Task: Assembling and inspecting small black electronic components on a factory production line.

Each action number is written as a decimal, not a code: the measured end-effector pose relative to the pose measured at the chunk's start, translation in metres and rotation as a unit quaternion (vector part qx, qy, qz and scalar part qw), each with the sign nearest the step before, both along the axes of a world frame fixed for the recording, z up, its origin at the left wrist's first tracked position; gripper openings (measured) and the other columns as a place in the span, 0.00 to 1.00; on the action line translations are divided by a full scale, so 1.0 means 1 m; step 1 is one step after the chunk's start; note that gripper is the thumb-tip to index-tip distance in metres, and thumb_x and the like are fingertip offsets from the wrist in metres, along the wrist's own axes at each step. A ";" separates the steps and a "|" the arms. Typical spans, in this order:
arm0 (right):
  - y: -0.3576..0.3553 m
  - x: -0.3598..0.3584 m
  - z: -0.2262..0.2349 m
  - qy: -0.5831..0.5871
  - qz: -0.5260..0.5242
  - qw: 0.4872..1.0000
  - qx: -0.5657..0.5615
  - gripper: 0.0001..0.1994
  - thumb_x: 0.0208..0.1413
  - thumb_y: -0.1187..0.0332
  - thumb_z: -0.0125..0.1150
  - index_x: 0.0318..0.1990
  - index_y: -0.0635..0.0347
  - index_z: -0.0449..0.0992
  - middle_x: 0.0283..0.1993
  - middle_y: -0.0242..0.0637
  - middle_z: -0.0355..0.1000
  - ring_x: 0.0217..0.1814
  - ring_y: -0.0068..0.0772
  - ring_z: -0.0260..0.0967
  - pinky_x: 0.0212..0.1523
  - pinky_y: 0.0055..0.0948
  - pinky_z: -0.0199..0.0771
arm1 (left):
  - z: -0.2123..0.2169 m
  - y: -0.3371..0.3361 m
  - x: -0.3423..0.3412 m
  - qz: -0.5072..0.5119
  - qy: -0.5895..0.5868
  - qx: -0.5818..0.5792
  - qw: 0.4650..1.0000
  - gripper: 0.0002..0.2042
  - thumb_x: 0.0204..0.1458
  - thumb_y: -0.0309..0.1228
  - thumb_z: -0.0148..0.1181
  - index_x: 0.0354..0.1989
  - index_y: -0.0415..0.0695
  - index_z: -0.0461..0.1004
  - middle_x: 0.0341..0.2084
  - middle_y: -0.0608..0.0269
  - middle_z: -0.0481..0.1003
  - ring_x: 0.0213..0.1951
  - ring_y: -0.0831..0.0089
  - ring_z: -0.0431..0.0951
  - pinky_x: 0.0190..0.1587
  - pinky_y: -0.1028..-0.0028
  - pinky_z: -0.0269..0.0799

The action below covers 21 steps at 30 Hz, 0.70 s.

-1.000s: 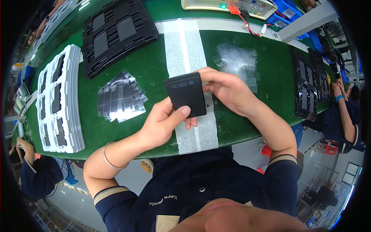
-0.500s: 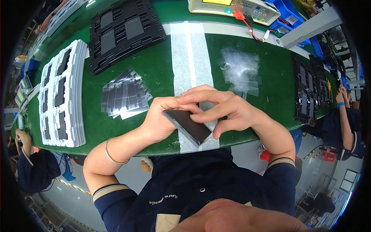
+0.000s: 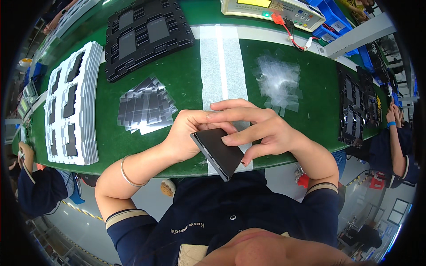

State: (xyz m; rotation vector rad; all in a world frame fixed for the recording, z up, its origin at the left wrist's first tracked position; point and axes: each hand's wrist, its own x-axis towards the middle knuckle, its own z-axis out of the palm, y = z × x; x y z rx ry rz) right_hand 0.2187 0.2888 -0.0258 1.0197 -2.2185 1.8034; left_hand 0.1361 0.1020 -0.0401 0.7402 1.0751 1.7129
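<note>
Green bench (image 3: 310, 106) under both hands; left hand (image 3: 188, 135) and right hand (image 3: 262, 128) grip black flat panel (image 3: 218, 150), now tilted down near bench edge, lowered from upright a second ago, right of film stack (image 3: 146, 106).

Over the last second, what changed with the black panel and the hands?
The flat black panel went from held up, face toward the camera, to tilted down and edge-on, low over the near table edge. Both hands kept hold: the left hand behind it, the right hand closed in over its top. The stack of grey film sheets and the trays stayed put.
</note>
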 end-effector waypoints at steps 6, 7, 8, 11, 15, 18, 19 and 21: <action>0.001 0.002 0.004 0.041 -0.040 0.997 0.058 0.20 0.37 0.58 0.65 0.41 0.53 0.77 0.54 0.45 0.65 0.58 0.57 0.57 0.52 0.49 0.61 | -0.002 -0.001 0.001 -0.003 -0.023 -0.041 0.999 0.09 0.48 0.22 0.58 0.39 0.36 0.73 0.30 0.59 0.76 0.32 0.76 0.77 0.36 0.78 0.74; 0.002 0.002 0.005 0.071 -0.046 0.993 0.078 0.20 0.37 0.58 0.66 0.41 0.52 0.77 0.53 0.44 0.66 0.57 0.55 0.58 0.51 0.48 0.63 | -0.003 0.001 0.002 -0.004 -0.036 -0.026 0.999 0.12 0.48 0.22 0.58 0.42 0.36 0.71 0.30 0.59 0.76 0.31 0.76 0.77 0.35 0.78 0.74; 0.001 0.002 0.005 0.070 -0.047 0.993 0.078 0.20 0.37 0.58 0.66 0.41 0.52 0.77 0.53 0.44 0.66 0.57 0.55 0.58 0.51 0.48 0.63 | -0.005 0.002 0.002 -0.005 -0.050 -0.012 0.999 0.15 0.48 0.22 0.58 0.46 0.37 0.68 0.30 0.60 0.76 0.31 0.75 0.77 0.35 0.78 0.74; -0.001 0.004 0.009 0.080 -0.065 0.991 0.081 0.21 0.35 0.59 0.67 0.41 0.52 0.77 0.52 0.43 0.67 0.54 0.52 0.61 0.50 0.46 0.64 | -0.007 0.003 -0.001 -0.046 -0.063 0.025 0.997 0.19 0.49 0.24 0.57 0.50 0.37 0.62 0.33 0.58 0.75 0.34 0.75 0.76 0.37 0.78 0.73; 0.007 0.007 0.017 0.055 -0.100 0.990 0.079 0.23 0.33 0.64 0.70 0.42 0.58 0.76 0.49 0.47 0.68 0.49 0.48 0.65 0.47 0.41 0.65 | -0.002 0.005 -0.005 0.000 0.011 0.007 1.000 0.19 0.50 0.23 0.56 0.51 0.38 0.60 0.37 0.59 0.71 0.40 0.75 0.72 0.40 0.76 0.72; 0.026 0.010 0.016 0.032 -0.160 0.982 0.094 0.23 0.32 0.70 0.69 0.42 0.64 0.76 0.48 0.49 0.69 0.46 0.44 0.67 0.45 0.36 0.66 | 0.012 -0.005 -0.025 0.031 0.476 -0.085 0.875 0.12 0.44 0.19 0.56 0.39 0.37 0.69 0.37 0.56 0.70 0.37 0.66 0.73 0.39 0.74 0.71; 0.034 0.012 0.013 0.022 -0.187 0.974 0.128 0.23 0.32 0.69 0.69 0.41 0.64 0.76 0.48 0.48 0.69 0.45 0.43 0.67 0.45 0.36 0.66 | 0.011 -0.007 -0.026 0.054 0.593 -0.071 0.800 0.11 0.38 0.20 0.59 0.34 0.37 0.71 0.38 0.54 0.69 0.40 0.59 0.72 0.40 0.71 0.72; 0.050 0.021 0.009 -0.003 -0.234 0.951 0.201 0.23 0.31 0.69 0.69 0.41 0.63 0.76 0.48 0.46 0.69 0.44 0.42 0.67 0.44 0.34 0.67 | 0.004 -0.009 -0.022 0.049 0.625 -0.050 0.778 0.13 0.37 0.21 0.60 0.34 0.36 0.70 0.39 0.54 0.69 0.43 0.58 0.72 0.42 0.69 0.72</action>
